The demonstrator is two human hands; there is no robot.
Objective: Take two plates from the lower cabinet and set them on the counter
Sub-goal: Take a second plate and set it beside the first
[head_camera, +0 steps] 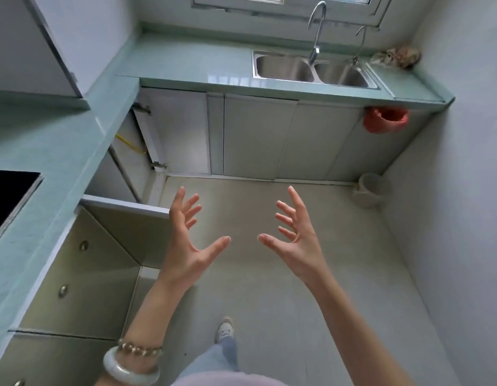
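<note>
Cooktop (pixel 7 199), black, sits at the left edge of frame, set into the pale green counter (pixel 60 151) that runs up the left side and turns along the top. Lower cabinet door (pixel 122 232) stands swung out below that counter, left of centre; the drawer fronts under it carry round metal knobs (pixel 63 291). Plates: none visible; the cabinet interior is not readable from this angle.

Left hand (pixel 190 246), centre frame, is empty, fingers spread wide, palm turned inward, over bare floor (pixel 269 288). Its wrist carries 2 bracelets (pixel 133 363), 1 beaded and 1 pale bangle. Right hand (pixel 294 240), just right of centre, is likewise empty and splayed wide, facing the left.

Double steel sink (pixel 311 69) with faucet (pixel 316 29) lies upper right. Red plastic bag (pixel 385 119) hangs below the counter edge at right; a pale bucket (pixel 369 189) stands on the floor beneath it.
</note>
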